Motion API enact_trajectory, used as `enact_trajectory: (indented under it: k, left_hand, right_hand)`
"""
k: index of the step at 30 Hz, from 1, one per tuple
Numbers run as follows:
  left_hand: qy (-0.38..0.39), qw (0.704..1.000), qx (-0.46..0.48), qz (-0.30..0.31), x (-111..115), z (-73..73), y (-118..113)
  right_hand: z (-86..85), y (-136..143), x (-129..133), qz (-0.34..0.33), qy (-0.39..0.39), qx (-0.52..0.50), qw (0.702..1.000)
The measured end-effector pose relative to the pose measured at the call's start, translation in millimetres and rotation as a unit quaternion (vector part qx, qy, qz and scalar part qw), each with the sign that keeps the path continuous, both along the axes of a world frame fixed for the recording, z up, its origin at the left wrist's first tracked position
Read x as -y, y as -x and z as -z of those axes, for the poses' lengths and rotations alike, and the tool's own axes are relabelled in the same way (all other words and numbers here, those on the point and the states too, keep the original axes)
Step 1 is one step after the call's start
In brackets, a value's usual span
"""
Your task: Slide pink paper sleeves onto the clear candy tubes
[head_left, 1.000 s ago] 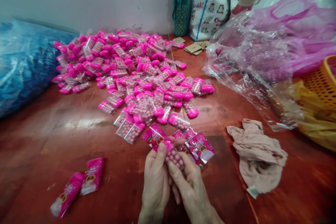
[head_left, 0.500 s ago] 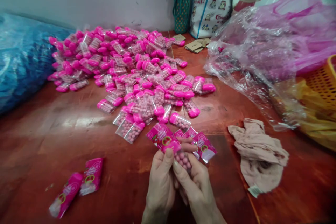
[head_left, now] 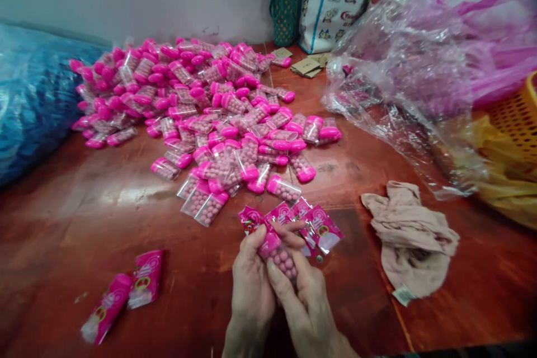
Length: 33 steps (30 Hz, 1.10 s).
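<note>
My left hand (head_left: 251, 274) pinches a printed pink wrapper (head_left: 250, 219) between thumb and fingers, at the capped end of a small candy container. My right hand (head_left: 304, 293) is closed around that clear candy container (head_left: 283, 263), which shows pink balls inside. The wrapper meets the container at its cap; how far it reaches over is partly hidden by my fingers. Just beyond my right fingers lie several more printed wrappers (head_left: 323, 229). Ahead is a large heap of pink-capped candy containers (head_left: 226, 103). Two wrapped containers (head_left: 107, 307) lie apart at the left.
A blue plastic bag (head_left: 36, 100) bulges at the left. Crumpled clear plastic (head_left: 377, 61), a pink bag (head_left: 499, 28) and an orange basket (head_left: 518, 117) are at right. A beige cloth (head_left: 413, 240) lies nearer. Against the wall stand a white tote bag (head_left: 329, 5) and a green bottle pouch (head_left: 285, 17).
Both hands have shifted slightly left in view, still together on the container. Less of the wrapper shows beyond my left thumb. The whole scene has moved slightly up and left.
</note>
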<state>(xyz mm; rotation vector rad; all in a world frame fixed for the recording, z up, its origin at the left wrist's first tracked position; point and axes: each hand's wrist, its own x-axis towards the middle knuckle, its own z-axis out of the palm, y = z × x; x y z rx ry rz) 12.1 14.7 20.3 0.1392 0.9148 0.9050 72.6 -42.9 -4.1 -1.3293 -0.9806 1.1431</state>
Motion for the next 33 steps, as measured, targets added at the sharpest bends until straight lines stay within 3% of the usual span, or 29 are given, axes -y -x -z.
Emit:
enact_trajectory:
  k: [5, 10, 19, 24, 30, 33]
  left_hand:
    - [-0.007, 0.998, 0.033, 0.055, 5, 2.2, 3]
    - [-0.003, 0.996, 0.033, 0.085, 7, 3.9, 6]
    - [-0.116, 0.993, -0.024, 0.013, 11, 8.4, 6]
    - [-0.133, 0.989, -0.039, 0.047, 11, 7.1, 3]
    - [-0.147, 0.986, -0.021, 0.081, 14, 6.8, 4]
    - [-0.143, 0.987, -0.018, 0.074, 13, 8.6, 7]
  right_hand:
    - [-0.5, 8, 5, 0.068, 0.021, -0.016, 0.997]
    - [-2.2, 9, 2, 0.071, 0.000, -0.049, 0.996]
    - [-10.8, 6, -6, 0.060, 0.074, -0.077, 0.993]
    - [-12.8, 3, -3, 0.040, 0.072, -0.064, 0.995]
    - [-11.1, 6, 0, 0.097, 0.060, -0.095, 0.989]
    - [-9.0, 3, -3, 0.092, 0.060, -0.083, 0.990]
